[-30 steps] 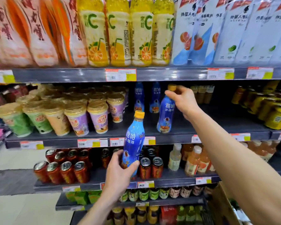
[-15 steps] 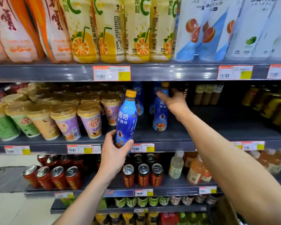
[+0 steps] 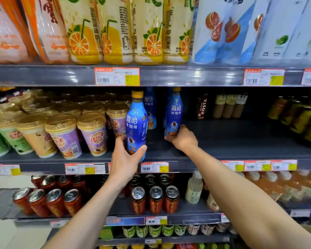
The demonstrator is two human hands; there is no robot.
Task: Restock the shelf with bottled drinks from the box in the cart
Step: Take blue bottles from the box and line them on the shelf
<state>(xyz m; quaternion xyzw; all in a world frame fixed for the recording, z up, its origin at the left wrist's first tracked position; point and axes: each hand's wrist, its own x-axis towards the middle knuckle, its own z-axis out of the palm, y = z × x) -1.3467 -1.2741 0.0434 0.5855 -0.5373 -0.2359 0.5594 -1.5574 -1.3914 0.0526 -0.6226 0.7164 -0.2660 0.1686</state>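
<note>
Your left hand (image 3: 124,157) has its fingers (image 3: 142,148) wrapped around the lower body of a blue bottle (image 3: 136,126), holding it upright with its base just above the front lip of the middle shelf (image 3: 241,141). The low grip probably leaves the yellow cap free to pass under the shelf above (image 3: 187,76), which sits close over it at twelve o'clock.

Your right hand (image 3: 184,139) reaches deeper, fingers closed around the foot of a second blue bottle (image 3: 174,114). This one stands on the shelf or very near it; I cannot tell if the base is fully down. Holding it at the bottom lets you slide it back into line with the blue bottles (image 3: 150,108) already standing behind.

The task's drinks therefore sit in the middle of this shelf, one in each hand. The box and cart are out of view.

For room: at nine o'clock of the left bottle the lidded cups (image 3: 92,133) crowd close, with almost no slack on that side. At three o'clock of the right bottle the shelf lies bare over to the dark Costa bottle (image 3: 202,106) and tan bottles (image 3: 229,106) at the back. The front edge carries price tags (image 3: 154,167); keep bases clear of that lip.
</note>
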